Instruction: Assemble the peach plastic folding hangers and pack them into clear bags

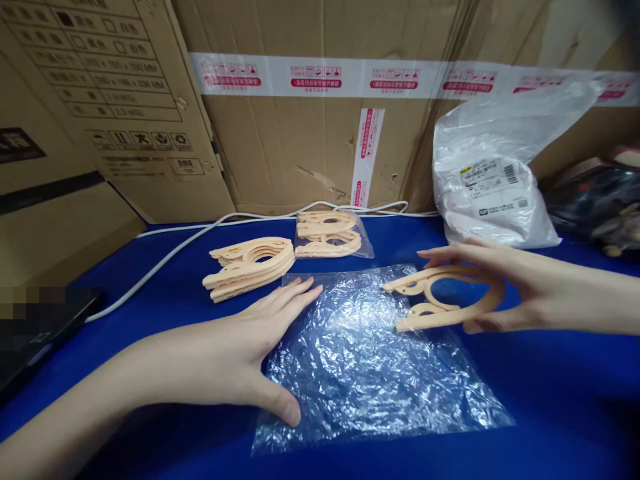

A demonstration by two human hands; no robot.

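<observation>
A crinkled clear plastic bag [365,360] lies flat on the blue table. My left hand [245,353] rests on its left side with fingers and thumb spread. Over the bag's right side, my right hand [505,287] grips a beige folding hanger [480,313] by its rounded end, its two arms pointing left. Beyond my left hand sits a stack of beige folding hangers [255,263]. Just right of that stack, more hangers are inside a small clear bag [330,235].
Large cardboard boxes [300,147] stand along the back and left. A white cable [175,260] runs across the table behind the hangers. At back right is a white plastic parcel bag [493,180], with dark wrapped items [595,200] beside it. A black device [45,340] lies at the left edge.
</observation>
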